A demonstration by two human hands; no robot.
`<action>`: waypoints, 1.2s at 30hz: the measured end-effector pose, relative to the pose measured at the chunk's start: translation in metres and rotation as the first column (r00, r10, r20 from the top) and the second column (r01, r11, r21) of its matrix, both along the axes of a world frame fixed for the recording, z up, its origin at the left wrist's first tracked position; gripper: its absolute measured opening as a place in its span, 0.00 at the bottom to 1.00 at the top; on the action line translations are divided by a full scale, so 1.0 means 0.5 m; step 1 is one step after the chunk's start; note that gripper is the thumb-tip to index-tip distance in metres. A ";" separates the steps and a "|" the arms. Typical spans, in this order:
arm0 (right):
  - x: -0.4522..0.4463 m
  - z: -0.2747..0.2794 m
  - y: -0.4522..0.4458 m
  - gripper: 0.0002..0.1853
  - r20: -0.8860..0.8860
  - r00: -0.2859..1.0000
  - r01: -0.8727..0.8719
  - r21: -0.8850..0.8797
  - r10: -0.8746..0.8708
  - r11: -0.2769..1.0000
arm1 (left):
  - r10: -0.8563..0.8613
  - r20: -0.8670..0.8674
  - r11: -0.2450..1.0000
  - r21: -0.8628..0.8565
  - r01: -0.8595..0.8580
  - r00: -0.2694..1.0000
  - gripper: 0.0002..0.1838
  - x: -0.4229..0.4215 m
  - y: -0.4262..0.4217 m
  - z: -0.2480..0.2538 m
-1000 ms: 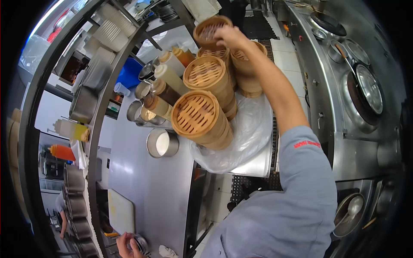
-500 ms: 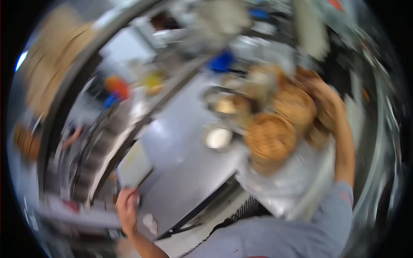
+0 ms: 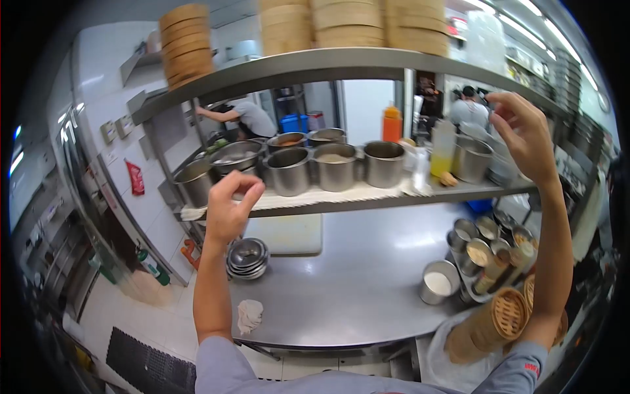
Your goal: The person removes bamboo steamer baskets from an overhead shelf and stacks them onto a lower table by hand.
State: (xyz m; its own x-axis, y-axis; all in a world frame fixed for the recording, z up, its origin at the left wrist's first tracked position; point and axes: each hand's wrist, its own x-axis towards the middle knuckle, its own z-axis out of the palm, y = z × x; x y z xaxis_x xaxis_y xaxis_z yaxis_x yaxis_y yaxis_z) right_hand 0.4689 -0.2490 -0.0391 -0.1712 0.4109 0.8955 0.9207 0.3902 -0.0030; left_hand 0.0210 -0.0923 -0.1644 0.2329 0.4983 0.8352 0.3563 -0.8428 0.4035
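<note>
My left hand (image 3: 233, 205) is raised in front of the lower shelf, near the steel pots (image 3: 289, 172). Its fingers are loosely curled, the thumb stands apart, and nothing shows in it. Higher up, my right hand (image 3: 525, 138) is lifted at the shelf's right side, with thumb and fingers apart and nothing held. Below my left forearm's level, stacked metal bowls (image 3: 248, 257) stand beside a white cutting board (image 3: 292, 234). A squeeze bottle with yellow liquid (image 3: 442, 150) and a steel container (image 3: 472, 159) are nearest to my right hand. Bamboo steamers (image 3: 482, 328) are partly behind my right arm.
More bamboo steamers (image 3: 350, 26) stand on the upper shelf (image 3: 289, 67). A crumpled cloth (image 3: 250, 316) lies on the steel table (image 3: 354, 289). A pot of white contents (image 3: 438, 282) and several ingredient containers (image 3: 478, 253) are at right. Two people (image 3: 254, 118) are behind the shelves.
The view has swung up and levelled out. My right hand has left the steamers and risen; my left hand has also risen, from the table's left edge to shelf height.
</note>
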 end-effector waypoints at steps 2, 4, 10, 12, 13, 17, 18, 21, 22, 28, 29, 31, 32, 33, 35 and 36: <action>-0.124 0.050 0.097 0.11 0.005 0.988 -0.154 -0.024 0.155 0.988 | 0.039 0.098 0.999 0.032 -0.042 0.994 0.09 -0.071 0.037 0.050; -0.236 0.099 0.192 0.09 0.083 0.971 -0.224 0.010 0.222 0.975 | 0.097 0.219 0.990 0.084 -0.118 0.971 0.09 -0.161 0.107 0.111; -0.563 0.227 0.452 0.12 0.291 0.919 -0.271 -0.024 0.266 0.962 | 0.389 0.491 0.748 0.326 -0.578 0.780 0.12 -0.401 0.309 0.358; -0.639 0.277 0.536 0.14 0.320 0.907 -0.270 -0.059 0.274 0.961 | 0.362 0.450 0.768 0.352 -0.534 0.817 0.15 -0.445 0.370 0.450; -0.672 0.292 0.580 0.18 0.350 0.902 -0.247 -0.062 0.253 0.967 | 0.371 0.398 0.847 0.226 -0.482 0.839 0.18 -0.472 0.421 0.502; -0.792 0.331 0.701 0.31 0.137 0.935 -0.250 -0.404 0.328 0.880 | 0.350 0.370 0.923 -0.291 -0.251 0.861 0.41 -0.486 0.521 0.601; -0.817 0.342 0.734 0.37 0.124 0.943 -0.218 -0.470 0.308 0.855 | 0.350 0.372 0.903 -0.377 -0.205 0.860 0.49 -0.480 0.528 0.608; -0.881 0.367 0.802 0.43 0.145 0.949 -0.121 -0.654 0.281 0.747 | 0.340 0.315 0.852 -0.501 -0.149 0.886 0.54 -0.498 0.616 0.637; -0.898 0.353 0.800 0.44 0.138 0.949 -0.142 -0.613 0.283 0.777 | 0.304 0.276 0.850 -0.511 -0.129 0.912 0.54 -0.489 0.598 0.632; -0.913 0.378 0.888 0.41 0.184 0.925 -0.090 -0.747 0.333 0.659 | 0.177 -0.060 0.759 -0.627 -0.175 0.982 0.57 -0.484 0.571 0.637; -0.927 0.386 0.912 0.41 0.153 0.928 -0.105 -0.767 0.340 0.633 | 0.182 -0.071 0.770 -0.610 -0.187 0.981 0.58 -0.486 0.590 0.636; -0.915 0.358 0.946 0.41 0.125 0.891 -0.168 -0.803 0.436 0.572 | 0.035 -0.040 0.769 -0.637 -0.053 0.999 0.57 -0.512 0.612 0.595; -0.890 0.361 0.939 0.42 0.153 0.850 -0.207 -0.783 0.504 0.586 | -0.134 -0.004 0.778 -0.619 0.103 0.991 0.55 -0.499 0.602 0.618; -0.899 0.341 0.914 0.42 -0.054 0.887 -0.320 -0.786 0.458 0.528 | -0.033 -0.036 0.837 -0.547 0.008 0.999 0.56 -0.484 0.591 0.625; -0.896 0.332 0.945 0.38 -0.285 0.796 -0.510 -0.791 0.534 0.338 | 0.133 -0.045 0.904 -0.403 -0.140 0.990 0.56 -0.478 0.576 0.610; -0.894 0.322 0.954 0.34 -0.359 0.739 -0.596 -0.742 0.571 0.305 | 0.141 -0.042 0.901 -0.409 -0.146 0.989 0.56 -0.471 0.560 0.617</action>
